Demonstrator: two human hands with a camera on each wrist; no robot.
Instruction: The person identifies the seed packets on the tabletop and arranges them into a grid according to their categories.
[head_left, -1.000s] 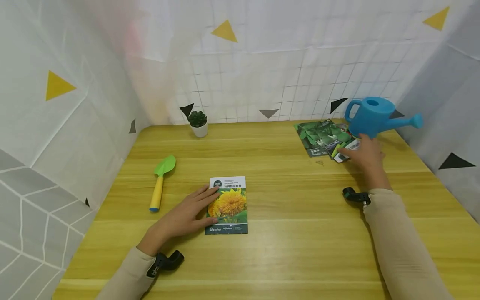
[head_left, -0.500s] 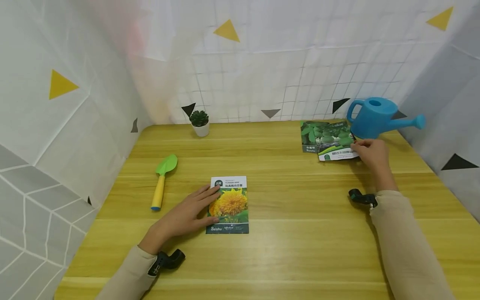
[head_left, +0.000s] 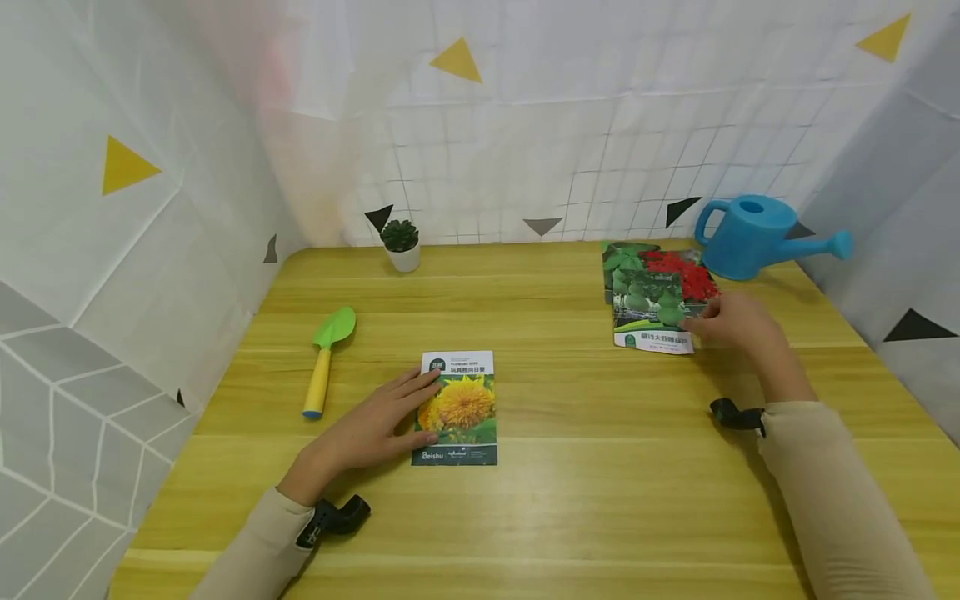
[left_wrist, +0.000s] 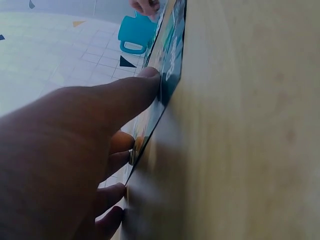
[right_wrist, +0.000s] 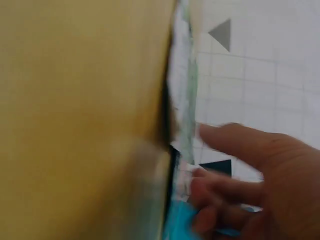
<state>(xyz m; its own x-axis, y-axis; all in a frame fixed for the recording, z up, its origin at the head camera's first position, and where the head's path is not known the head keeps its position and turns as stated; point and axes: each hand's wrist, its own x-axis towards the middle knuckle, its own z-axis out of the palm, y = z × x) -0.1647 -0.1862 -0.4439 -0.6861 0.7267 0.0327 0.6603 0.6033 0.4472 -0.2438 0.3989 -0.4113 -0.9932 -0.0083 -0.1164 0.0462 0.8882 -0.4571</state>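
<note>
- Left hand (head_left: 375,429): grip slack, fingers nearly straight, resting on the sunflower packet (head_left: 467,412), which lay flat on the table (head_left: 570,517).
- Right hand (head_left: 746,329): fingers bent at the right edge of the green packet (head_left: 648,304); whether the grip pinched it or merely touched it, couldn't tell (right wrist view too blurry).
- The green packet partly covered the red-flower packet (head_left: 684,268) and the leafy packet (head_left: 625,257), near the watering can (head_left: 750,237).
- Handling well, as judged, called for light fingertip pressure at one edge, packet kept low, the ones beneath not dragged along; left palm light, so no creasing.
- Head view gave printed faces and overlap order; wrist views hid most of that.
- Left wrist view alone showed the sunflower packet nearly edge-on, thumb on its dark lettered band.
</note>
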